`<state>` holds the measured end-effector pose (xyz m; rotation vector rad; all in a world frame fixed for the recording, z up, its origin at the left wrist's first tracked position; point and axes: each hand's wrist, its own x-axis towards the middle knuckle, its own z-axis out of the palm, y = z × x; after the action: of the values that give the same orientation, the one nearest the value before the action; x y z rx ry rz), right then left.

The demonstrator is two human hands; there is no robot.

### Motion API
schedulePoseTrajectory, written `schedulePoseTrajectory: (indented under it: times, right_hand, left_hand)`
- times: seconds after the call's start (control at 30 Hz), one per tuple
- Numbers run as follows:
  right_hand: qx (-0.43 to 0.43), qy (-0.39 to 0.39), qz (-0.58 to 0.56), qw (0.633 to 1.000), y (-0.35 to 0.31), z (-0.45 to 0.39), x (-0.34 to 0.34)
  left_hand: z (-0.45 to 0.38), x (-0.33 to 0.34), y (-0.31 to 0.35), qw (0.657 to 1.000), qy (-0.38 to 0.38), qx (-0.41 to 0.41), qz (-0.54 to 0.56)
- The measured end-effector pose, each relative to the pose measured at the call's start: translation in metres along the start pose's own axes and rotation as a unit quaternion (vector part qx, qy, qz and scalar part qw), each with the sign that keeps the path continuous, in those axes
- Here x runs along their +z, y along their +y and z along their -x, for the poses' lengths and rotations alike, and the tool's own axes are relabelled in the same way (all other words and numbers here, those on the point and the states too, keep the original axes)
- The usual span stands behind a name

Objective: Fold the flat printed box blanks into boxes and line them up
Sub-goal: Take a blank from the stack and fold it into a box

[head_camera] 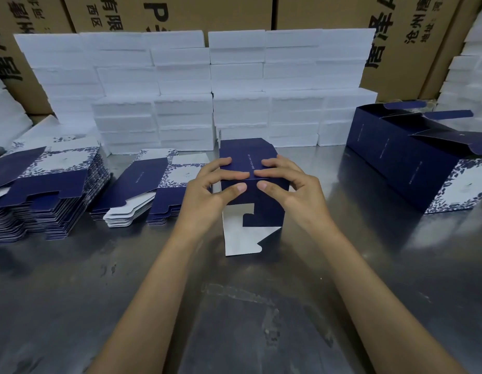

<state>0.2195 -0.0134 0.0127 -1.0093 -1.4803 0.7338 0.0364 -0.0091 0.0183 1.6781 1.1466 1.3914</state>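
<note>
Head view, one item in work: navy box blank [252, 184], partly raised at the middle of the metal table [234, 306], its white inner flap [240, 238] lying flat toward the person. Left hand [207, 190] grips the blank's left side, fingers curled over the upper panel and thumb pressed on the near face; right hand [285, 187] grips the right side in the same manner. Fingertips of both hands nearly meet along the fold line at the blank's centre, so the blank sits between and under both grips. Stock, left of the hands: a tall stack of flat blanks [43, 195] at the table's left edge, and a lower stack [153, 190] just beside the left hand, both printed navy with a blue floral border. Finished goods, right: a row of folded boxes [412, 163] with top flaps open, set well apart from the hands. Behind: white foam blocks [207, 90] stacked in tiers, backed by brown cartons [396, 36] bearing printed characters.
</note>
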Motion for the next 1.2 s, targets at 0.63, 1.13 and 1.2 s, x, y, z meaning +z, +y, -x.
schedulePoseTrajectory:
  times: [0.63,1.13,1.2]
  right_hand:
    - [0.143,0.131,-0.046,0.98,0.017,0.005,-0.022]
    - [0.032,-0.004,0.087,0.996,-0.013,0.011,-0.034]
    - [0.024,-0.013,0.114,0.993,-0.013,0.011,-0.036]
  left_hand:
    - [0.003,0.005,-0.003,0.99,0.125,0.0,0.072]
    - [0.017,0.043,-0.01,0.912,-0.161,-0.346,0.151]
    - [0.014,0.038,-0.009,0.891,-0.198,-0.379,0.154]
